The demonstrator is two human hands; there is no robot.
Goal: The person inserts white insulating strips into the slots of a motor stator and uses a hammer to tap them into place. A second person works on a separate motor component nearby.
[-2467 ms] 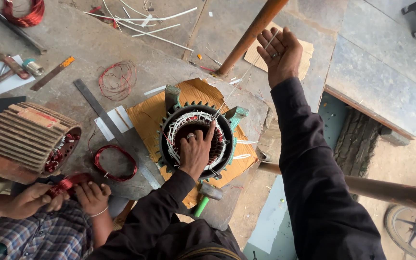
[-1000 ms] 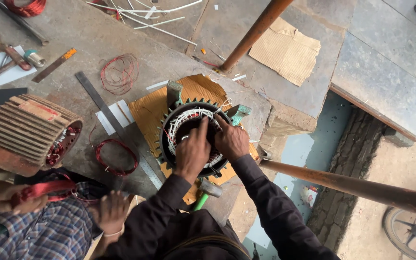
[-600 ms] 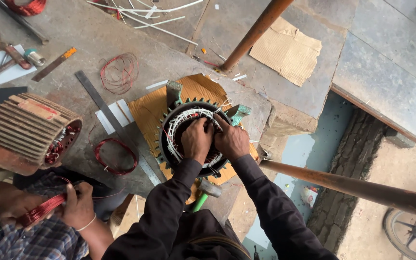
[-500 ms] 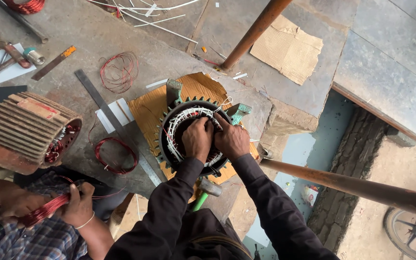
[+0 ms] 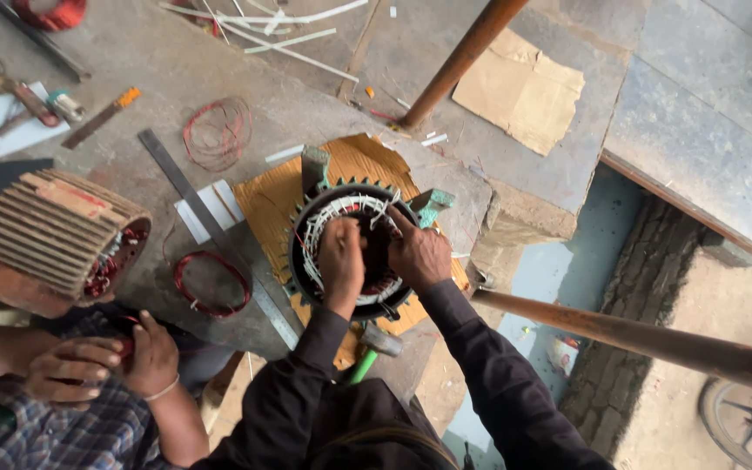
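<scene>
A round motor stator (image 5: 299,261) with a dark toothed rim and white-sleeved windings sits upright on orange cardboard (image 5: 267,204) at the slab's edge. Both my hands reach into its bore. My left hand (image 5: 341,261) curls down over the windings at the middle. Just to its right, my right hand (image 5: 421,257) has its fingers pinched on the winding wires near the upper right rim. Dark sleeves cover both my arms. What my fingertips hold inside the bore is partly hidden.
A finned motor housing (image 5: 54,235) lies at the left, above a co-worker's hands (image 5: 89,365). A red wire coil (image 5: 211,283), a steel ruler (image 5: 211,226) and a green-handled hammer (image 5: 365,361) lie near the stator. A rusty pipe (image 5: 646,339) crosses at right; the slab drops off there.
My right hand came down from up by the pole and joined my left hand on the stator windings. The co-worker's hands shifted at lower left.
</scene>
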